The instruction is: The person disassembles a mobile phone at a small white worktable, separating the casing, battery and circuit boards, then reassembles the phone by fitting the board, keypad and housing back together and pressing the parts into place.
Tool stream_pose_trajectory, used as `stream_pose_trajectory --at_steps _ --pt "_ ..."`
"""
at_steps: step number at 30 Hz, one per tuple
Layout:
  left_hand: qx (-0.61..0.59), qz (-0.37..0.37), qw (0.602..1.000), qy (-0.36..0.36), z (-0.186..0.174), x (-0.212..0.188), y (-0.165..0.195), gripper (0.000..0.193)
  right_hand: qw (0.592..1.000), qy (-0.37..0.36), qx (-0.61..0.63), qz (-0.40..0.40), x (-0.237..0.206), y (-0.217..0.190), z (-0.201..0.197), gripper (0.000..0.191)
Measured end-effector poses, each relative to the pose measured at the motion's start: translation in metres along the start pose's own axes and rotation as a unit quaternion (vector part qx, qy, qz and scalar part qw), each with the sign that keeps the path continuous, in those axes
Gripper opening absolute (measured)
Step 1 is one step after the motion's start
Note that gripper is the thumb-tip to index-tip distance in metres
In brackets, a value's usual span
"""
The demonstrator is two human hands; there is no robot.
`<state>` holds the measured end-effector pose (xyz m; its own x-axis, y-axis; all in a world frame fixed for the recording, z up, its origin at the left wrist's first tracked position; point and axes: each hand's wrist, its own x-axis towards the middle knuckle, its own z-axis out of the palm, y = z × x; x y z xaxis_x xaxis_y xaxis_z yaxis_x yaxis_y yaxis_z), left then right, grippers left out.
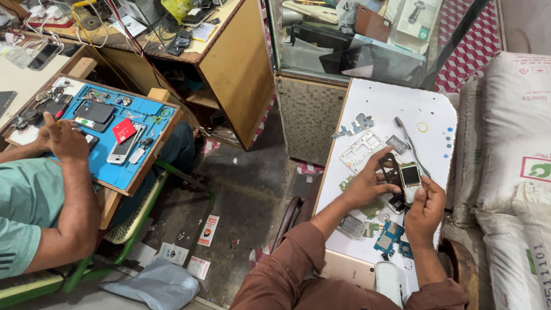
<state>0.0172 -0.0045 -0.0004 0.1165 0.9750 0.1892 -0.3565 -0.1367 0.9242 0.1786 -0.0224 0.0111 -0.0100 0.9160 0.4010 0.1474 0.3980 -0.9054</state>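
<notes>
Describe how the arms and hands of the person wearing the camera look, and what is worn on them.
Both arms wear long reddish-brown sleeves of plain cloth, pushed back and creased so that the forearms are bare. The left hand and the right hand are bare: no gloves, and no watch or bracelet shows at the wrists. No ring can be made out on the fingers.

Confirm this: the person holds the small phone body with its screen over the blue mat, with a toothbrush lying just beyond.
Not the blue mat: the head view shows both hands, left hand and right hand, holding the small phone body over the white board. The toothbrush does lie just beyond.
</notes>
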Motion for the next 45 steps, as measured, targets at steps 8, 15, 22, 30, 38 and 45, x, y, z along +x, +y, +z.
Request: stream_pose_trajectory --at_steps 8,15,22,30,38,45 --pt "0.073 -0.021 0.997 -0.015 -0.001 -0.002 -0.004 0.048 0.999 -0.008 -0.046 -0.019 0.0 -0.003 0.0 0.03" --pt "0.058 0.002 0.998 -0.004 0.001 0.001 -0.011 0.041 1.0 -0.007 -0.025 0.004 0.001 -0.004 0.001 0.031" --pt "0.075 -0.01 0.997 0.025 0.004 0.001 -0.003 0.031 1.0 -0.026 -0.014 -0.006 0.001 -0.008 0.002 0.032" --pt "0.244 -0.016 0.967 0.071 0.01 -0.006 0.01 0.035 0.998 -0.051 -0.023 0.002 0.001 -0.013 0.004 0.033" --pt "0.235 0.067 0.969 0.046 0.006 -0.005 -0.003 0.028 1.0 -0.011 0.006 -0.022 0.0 -0.005 0.002 0.031" --pt "0.263 0.077 0.961 0.04 0.008 -0.006 0.002 0.024 0.999 0.027 0.036 -0.009 0.002 0.001 -0.001 0.029"
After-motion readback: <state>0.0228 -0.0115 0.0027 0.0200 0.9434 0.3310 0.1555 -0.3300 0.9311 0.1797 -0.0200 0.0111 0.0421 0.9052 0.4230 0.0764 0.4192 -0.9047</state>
